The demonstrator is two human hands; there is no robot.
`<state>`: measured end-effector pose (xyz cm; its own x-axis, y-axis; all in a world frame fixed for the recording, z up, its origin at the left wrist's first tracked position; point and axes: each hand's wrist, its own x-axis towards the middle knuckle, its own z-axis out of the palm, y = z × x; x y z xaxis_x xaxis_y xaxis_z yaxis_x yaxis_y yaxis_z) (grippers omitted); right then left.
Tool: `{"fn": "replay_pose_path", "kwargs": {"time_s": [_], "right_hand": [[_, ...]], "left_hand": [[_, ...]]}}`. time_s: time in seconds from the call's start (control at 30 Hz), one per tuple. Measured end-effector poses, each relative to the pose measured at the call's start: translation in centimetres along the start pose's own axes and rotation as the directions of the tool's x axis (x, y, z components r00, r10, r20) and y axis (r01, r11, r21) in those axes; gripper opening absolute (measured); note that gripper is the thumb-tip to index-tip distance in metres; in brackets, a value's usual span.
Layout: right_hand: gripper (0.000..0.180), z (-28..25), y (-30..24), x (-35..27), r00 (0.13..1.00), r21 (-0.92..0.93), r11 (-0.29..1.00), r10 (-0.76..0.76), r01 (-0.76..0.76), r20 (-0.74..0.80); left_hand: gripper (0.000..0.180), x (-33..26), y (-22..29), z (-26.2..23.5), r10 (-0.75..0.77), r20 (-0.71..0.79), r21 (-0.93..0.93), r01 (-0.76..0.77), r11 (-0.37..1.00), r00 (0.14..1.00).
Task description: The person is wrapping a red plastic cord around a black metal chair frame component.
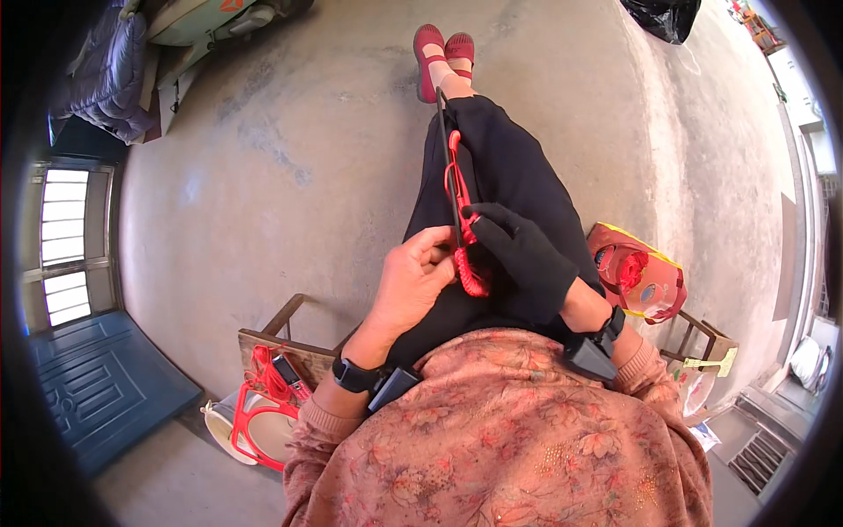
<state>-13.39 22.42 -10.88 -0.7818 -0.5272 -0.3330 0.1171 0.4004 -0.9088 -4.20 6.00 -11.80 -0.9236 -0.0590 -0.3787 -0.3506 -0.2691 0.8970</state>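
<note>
Over my lap, a length of braided red cord (pixel 471 274) hangs from a thin black strip (pixel 440 119), which runs away from me toward my shins. A looser loop of red cord (pixel 453 162) lies along the strip. My left hand (pixel 416 277), bare, is closed with thumb and fingers pinching the strip and cord at the braid's left side. On the other side my right hand (pixel 522 259), in a black glove, has its fingers closed on the red cord just above the braid. The exact spot between the fingertips is partly hidden.
To my left, a wooden bench (pixel 290 338) holds red cord (pixel 266 373) and a dark phone-like device (pixel 287 369), beside a red plastic frame (pixel 241 430). A red bag (pixel 654 299) with red cord stands at right. Farther off are a black plastic bag (pixel 665 18) and a blue door (pixel 110 378).
</note>
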Motion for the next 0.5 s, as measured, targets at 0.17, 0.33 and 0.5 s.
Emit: {"fn": "replay_pose_path", "kwargs": {"time_s": [0.17, 0.33, 0.5], "right_hand": [[0.038, -1.5, -0.2, -0.5, 0.995, 0.110, 0.992, -0.073, 0.064, 0.074], [0.046, -3.1, -1.1, 0.5, 0.985, 0.041, 0.993, -0.108, 0.115, -0.135], [0.045, -0.6, -5.4, 0.9, 0.809, -0.447, 0.756, -0.577, 0.478, -0.113]], "left_hand": [[0.026, 0.3, 0.9, -1.2, 0.026, -0.138, 0.450, 0.039, 0.892, 0.990], [0.022, -1.3, 3.4, -5.5, -0.031, -0.286, -0.306, -0.060, 0.950, 0.958], [0.023, -4.7, 7.9, -5.7, -0.004, -0.389, -0.597, -0.249, 0.762, 0.921]]}}
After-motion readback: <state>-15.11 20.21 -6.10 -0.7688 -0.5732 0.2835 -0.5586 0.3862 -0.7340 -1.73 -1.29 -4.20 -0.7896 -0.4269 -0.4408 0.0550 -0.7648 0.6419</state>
